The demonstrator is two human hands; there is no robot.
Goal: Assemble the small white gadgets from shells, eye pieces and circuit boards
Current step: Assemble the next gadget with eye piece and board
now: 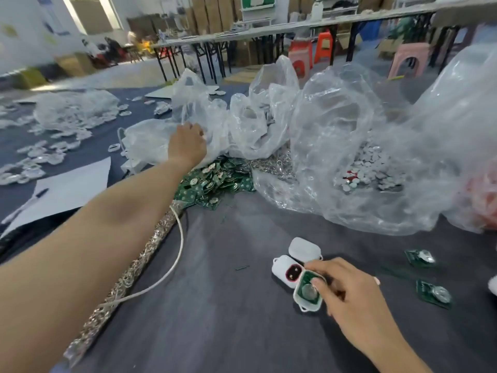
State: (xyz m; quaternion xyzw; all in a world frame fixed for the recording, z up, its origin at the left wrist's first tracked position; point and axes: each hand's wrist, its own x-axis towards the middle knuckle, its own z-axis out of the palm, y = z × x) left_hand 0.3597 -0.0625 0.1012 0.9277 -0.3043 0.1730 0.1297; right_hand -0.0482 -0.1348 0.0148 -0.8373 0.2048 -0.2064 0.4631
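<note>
Shell (309, 306) pinched in right hand (347, 294); left hand (187, 145) fingers buried among bags (258, 122), grip unclear; circuit boards (215, 181) heaped beside.

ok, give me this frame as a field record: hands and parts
left hand: at the plastic bag, fingers partly hidden
right hand: pinches the open shell, circuit board seated inside
eye-piece shell: just left of the open shell
third shell: behind those two, plain side up
board pile: far side, by the bags
loose boards: two, right of right hand

head view | wide-angle | faces forward-down | close over table (228, 319)
</note>
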